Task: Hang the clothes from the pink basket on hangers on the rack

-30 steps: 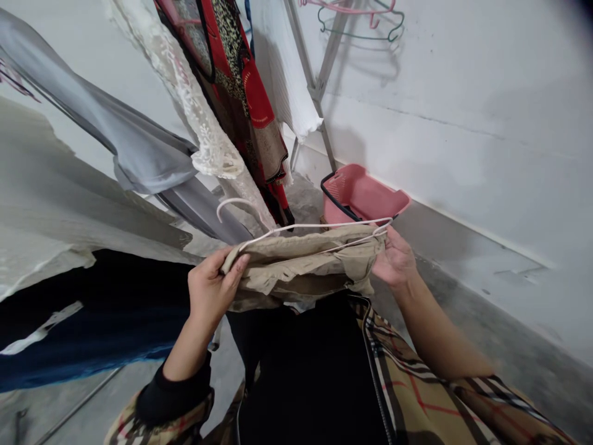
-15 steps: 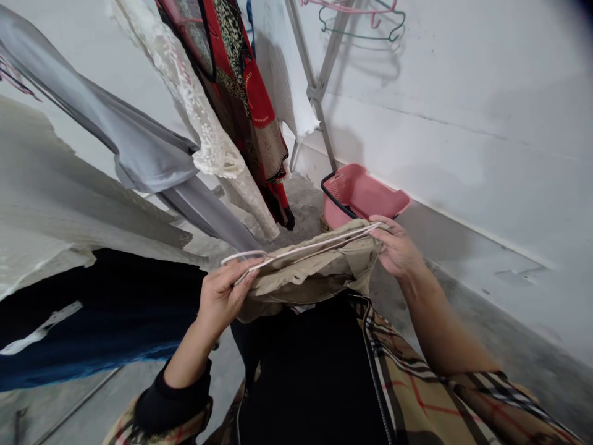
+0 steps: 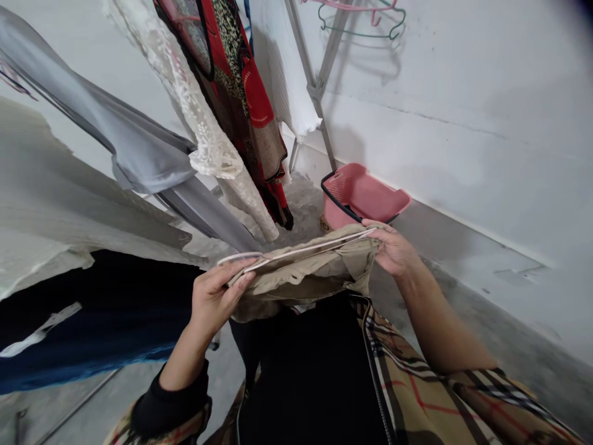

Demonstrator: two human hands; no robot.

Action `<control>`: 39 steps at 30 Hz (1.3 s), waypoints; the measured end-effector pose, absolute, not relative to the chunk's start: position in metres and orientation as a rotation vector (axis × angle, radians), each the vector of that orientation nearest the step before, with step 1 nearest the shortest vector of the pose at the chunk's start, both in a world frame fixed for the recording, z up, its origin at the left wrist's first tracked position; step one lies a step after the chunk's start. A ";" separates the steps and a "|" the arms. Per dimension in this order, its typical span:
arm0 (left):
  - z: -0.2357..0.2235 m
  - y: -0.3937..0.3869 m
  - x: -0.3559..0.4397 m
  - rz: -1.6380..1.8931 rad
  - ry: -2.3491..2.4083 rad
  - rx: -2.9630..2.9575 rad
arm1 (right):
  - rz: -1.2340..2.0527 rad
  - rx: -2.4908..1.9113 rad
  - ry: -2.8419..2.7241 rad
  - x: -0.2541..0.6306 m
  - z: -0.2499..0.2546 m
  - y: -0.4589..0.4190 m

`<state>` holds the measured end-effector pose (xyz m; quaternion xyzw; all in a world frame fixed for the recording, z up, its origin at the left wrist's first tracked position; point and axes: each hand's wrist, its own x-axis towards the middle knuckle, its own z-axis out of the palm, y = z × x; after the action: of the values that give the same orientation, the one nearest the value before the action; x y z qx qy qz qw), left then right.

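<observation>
Both hands stretch a pair of beige pants (image 3: 319,269) by its open waist in front of my body; the legs are hidden. A thin pinkish-white hanger (image 3: 303,251) lies along the waist opening, its hook near the left end. My left hand (image 3: 217,290) pinches the cloth and the hanger at the left end, thumb on top. At the other end, my right hand (image 3: 393,249) is closed on the waist edge and the tip of the hanger.
A pink basket (image 3: 365,196) with a dark rim stands on the floor by the wall. Clothes hang on the left: a grey garment (image 3: 152,161), white lace (image 3: 215,154), a red patterned garment (image 3: 259,105) and dark cloth (image 3: 139,303). Spare hangers (image 3: 361,31) hang beside a metal rack (image 3: 319,86).
My left hand has shifted slightly left and down, with its end of the pants and hanger. The right hand has moved slightly left and down, still gripping.
</observation>
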<state>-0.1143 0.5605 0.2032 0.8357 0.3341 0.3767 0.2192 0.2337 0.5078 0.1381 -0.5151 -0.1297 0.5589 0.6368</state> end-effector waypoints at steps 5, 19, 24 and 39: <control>0.198 0.557 -0.115 0.985 0.840 2.407 | 1.031 -1.371 -0.662 0.239 0.125 0.503; 0.184 0.552 -0.107 0.900 0.788 2.403 | 0.881 -1.296 -0.627 0.238 0.119 0.505; 0.175 0.554 -0.111 0.787 0.920 2.437 | 0.800 -1.349 -0.756 0.246 0.123 0.500; 0.191 0.559 -0.109 1.329 1.057 2.349 | 0.341 -1.380 -1.614 0.254 0.177 0.487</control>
<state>-0.1088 0.5593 0.1913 0.8044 0.3621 0.4551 0.1215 0.2545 0.4867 0.1765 -0.5644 -0.6602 0.1394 0.4756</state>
